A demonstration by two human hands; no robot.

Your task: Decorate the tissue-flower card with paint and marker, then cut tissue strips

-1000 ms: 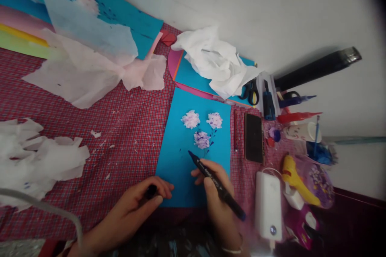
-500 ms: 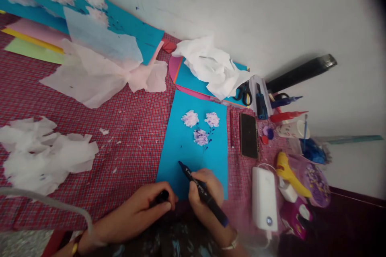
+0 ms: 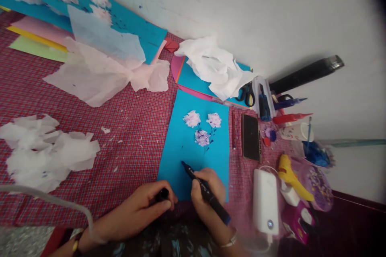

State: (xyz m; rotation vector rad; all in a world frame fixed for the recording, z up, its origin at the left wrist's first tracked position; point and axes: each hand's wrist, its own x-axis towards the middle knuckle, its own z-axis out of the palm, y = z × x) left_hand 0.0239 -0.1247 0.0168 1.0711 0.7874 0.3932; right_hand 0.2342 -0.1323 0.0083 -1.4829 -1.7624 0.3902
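Pinching the marker (image 3: 207, 194) between thumb and fingers, the right grip (image 3: 215, 183) hovers over the near part of the blue sheet (image 3: 169, 164), the dark tip pointing forward and left. The sheet lies flat at the near edge of the tabletop (image 3: 141, 128). From where I stand I can't tell whether the tip touches it. The left grip (image 3: 147, 204) is closed round what looks like the black cap (image 3: 163, 194), at the sheet's near left corner; whether it presses there I can't make out.

To my eye the step is inking the bare part below the 3 flowers (image 3: 202, 138), so light, even strokes would serve best, with the right grip's heel off any wet ink. Letting the left grip bear down on that corner should stop the sheet skating about. Scraps (image 3: 105, 130) lie toward the tabletop's left edge; 1 under the sheet could make a line jump. I'd also steer the tip clear of the flowers: their ruffled edges look soft enough to snag.
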